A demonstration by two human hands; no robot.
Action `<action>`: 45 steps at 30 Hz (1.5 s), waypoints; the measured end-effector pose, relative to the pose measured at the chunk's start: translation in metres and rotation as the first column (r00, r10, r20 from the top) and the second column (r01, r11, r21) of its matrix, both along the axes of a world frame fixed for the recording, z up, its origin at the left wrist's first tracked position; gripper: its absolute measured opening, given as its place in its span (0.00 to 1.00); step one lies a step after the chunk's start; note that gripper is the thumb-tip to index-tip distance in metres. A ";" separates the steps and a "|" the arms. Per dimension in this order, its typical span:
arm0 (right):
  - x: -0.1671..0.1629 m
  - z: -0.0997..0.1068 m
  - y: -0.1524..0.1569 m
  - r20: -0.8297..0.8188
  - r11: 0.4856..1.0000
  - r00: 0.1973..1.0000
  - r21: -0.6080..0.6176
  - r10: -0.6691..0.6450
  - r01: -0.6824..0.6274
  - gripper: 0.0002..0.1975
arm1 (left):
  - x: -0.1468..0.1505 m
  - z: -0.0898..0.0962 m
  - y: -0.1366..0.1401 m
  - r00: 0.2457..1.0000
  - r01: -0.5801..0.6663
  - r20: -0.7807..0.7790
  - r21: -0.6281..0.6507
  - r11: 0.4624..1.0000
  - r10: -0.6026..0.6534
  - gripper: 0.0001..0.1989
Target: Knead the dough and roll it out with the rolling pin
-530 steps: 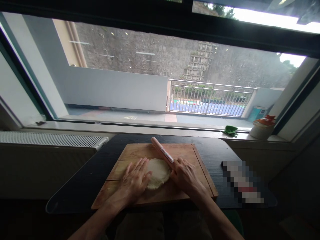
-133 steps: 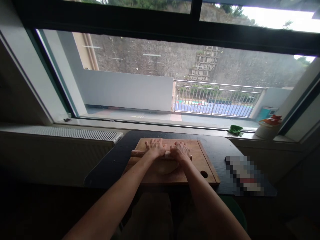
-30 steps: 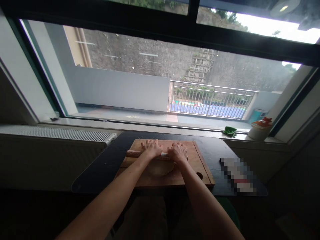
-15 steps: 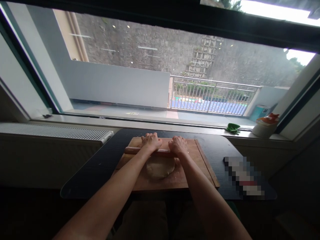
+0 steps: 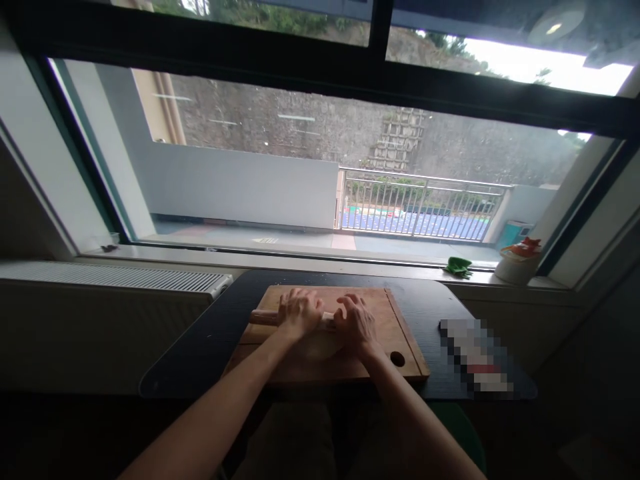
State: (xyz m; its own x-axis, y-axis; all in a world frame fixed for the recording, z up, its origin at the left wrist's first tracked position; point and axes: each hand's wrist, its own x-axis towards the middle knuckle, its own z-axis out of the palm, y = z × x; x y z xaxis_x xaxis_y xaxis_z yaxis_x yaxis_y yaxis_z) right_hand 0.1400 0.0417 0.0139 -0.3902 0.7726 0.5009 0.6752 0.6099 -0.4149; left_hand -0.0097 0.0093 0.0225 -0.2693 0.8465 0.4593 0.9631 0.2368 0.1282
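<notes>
A wooden rolling pin lies crosswise on a wooden cutting board. Its left end sticks out past my left hand, whose fingers are bent over the pin. My right hand curls over the pin's right part, hiding that end; a short pale stretch shows between the two hands. Just on my side of the pin, a flat piece of pale dough lies on the board, partly covered by my hands and wrists.
The board rests on a dark table below a window. On the table's right is a blurred-out flat object. A green item and a white pot-like thing with an orange top stand on the sill. A radiator is at left.
Both hands and the rolling pin have come toward me, over the dough, hiding more of it. The view has tilted up, and the board's round hole now shows beside my right wrist.
</notes>
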 end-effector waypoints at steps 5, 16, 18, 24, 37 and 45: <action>0.026 -0.001 -0.013 0.004 0.957 0.958 0.050 0.285 -0.285 0.12 | -0.002 -0.004 -0.015 0.985 0.173 -0.053 0.175 0.969 -0.166 0.14; 0.039 0.018 -0.007 0.282 0.898 0.858 -0.031 0.428 -0.438 0.11 | -0.018 -0.022 -0.038 0.984 0.086 0.088 0.540 0.837 -0.158 0.16; 0.048 0.020 0.001 0.269 0.941 0.902 -0.077 0.337 -0.329 0.13 | -0.019 -0.024 -0.035 0.983 0.093 0.100 0.464 0.881 -0.157 0.15; 0.074 0.009 0.006 0.285 0.989 0.958 -0.141 0.000 0.042 0.10 | -0.020 -0.036 -0.017 0.977 0.171 0.100 0.162 0.972 -0.189 0.13; 0.056 0.018 -0.029 0.414 0.980 0.907 -0.137 -0.079 0.148 0.13 | -0.016 -0.032 -0.016 0.979 0.156 0.125 0.066 0.986 -0.163 0.13; 0.040 0.017 -0.046 0.444 0.975 0.892 -0.142 -0.090 0.169 0.14 | -0.016 -0.031 -0.018 0.978 0.159 0.128 0.070 0.985 -0.166 0.13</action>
State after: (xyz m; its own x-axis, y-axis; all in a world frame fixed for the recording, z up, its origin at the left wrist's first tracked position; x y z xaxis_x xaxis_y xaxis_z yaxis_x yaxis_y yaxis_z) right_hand 0.1798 -0.0046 0.0306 -0.4273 0.8898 0.1605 0.8795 0.4502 -0.1542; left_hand -0.0254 -0.0085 -0.0089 -0.1925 0.8564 0.4791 0.9614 0.0667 0.2670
